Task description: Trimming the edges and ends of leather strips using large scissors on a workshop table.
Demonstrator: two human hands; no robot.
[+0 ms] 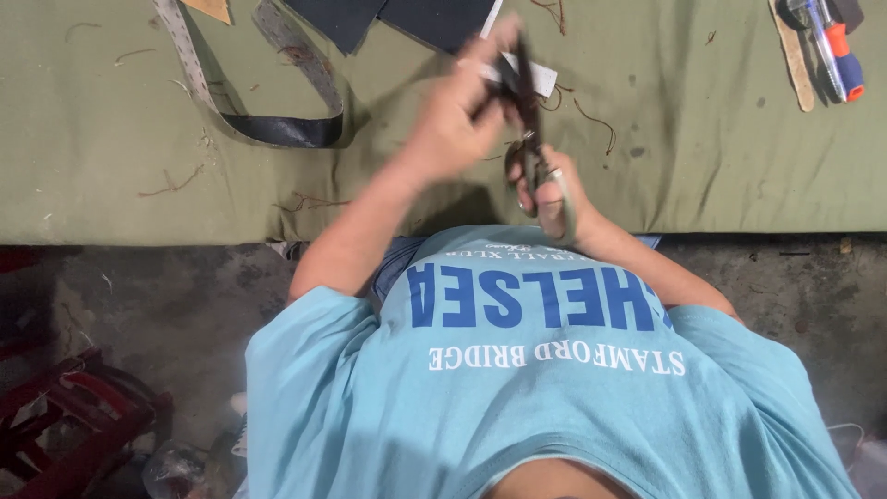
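Dark scissors (528, 120), blades upward, gripping small dark piece (499, 69), above green table

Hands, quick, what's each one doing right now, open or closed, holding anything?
Left hand: closed, pinching a small dark flat piece of material at the blades.
Right hand: closed on the handles of the dark metal scissors.

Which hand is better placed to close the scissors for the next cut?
The right hand: its fingers are through the handles of the scissors, whose blades point toward the dark piece. The left hand is busy pinching that piece above the green table.
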